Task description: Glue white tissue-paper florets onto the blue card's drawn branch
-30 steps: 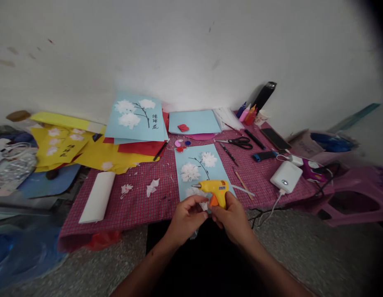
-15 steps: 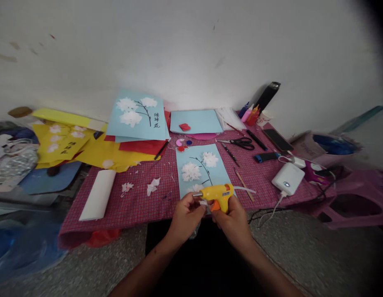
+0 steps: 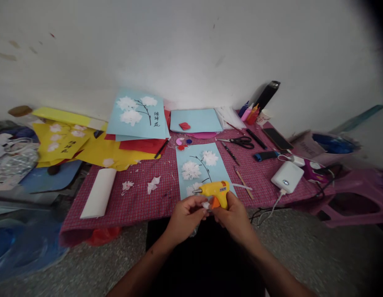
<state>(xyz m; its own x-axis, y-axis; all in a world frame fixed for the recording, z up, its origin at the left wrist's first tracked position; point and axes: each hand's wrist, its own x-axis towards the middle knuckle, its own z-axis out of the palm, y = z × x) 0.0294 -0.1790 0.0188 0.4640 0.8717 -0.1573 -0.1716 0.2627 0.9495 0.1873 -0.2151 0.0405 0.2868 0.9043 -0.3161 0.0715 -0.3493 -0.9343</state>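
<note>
A yellow hot glue gun point(image 3: 214, 190) with an orange trigger is gripped in my right hand point(image 3: 233, 212), its metal nozzle pointing left. A clear glue stick point(image 3: 242, 187) sticks out of its back end. My left hand point(image 3: 187, 218) pinches a small piece of white paper point(image 3: 205, 205) just below the nozzle, close to the right fingertips. Beyond both hands lies a light blue sheet point(image 3: 224, 167) with a drawn dark branch and white paper blossoms point(image 3: 191, 170). The hands and glue gun cover its near edge.
Scissors point(image 3: 241, 142), a wooden stick point(image 3: 244, 183) and a white power bank point(image 3: 287, 177) lie on the right. White paper scraps point(image 3: 153, 185) and a folded white paper point(image 3: 99, 193) are on the left. A finished blossom picture point(image 3: 114, 128) leans at the back.
The glue gun has shifted slightly left and its back end has tilted a little. My left hand still pinches the white paper, now showing more between the fingers.
</note>
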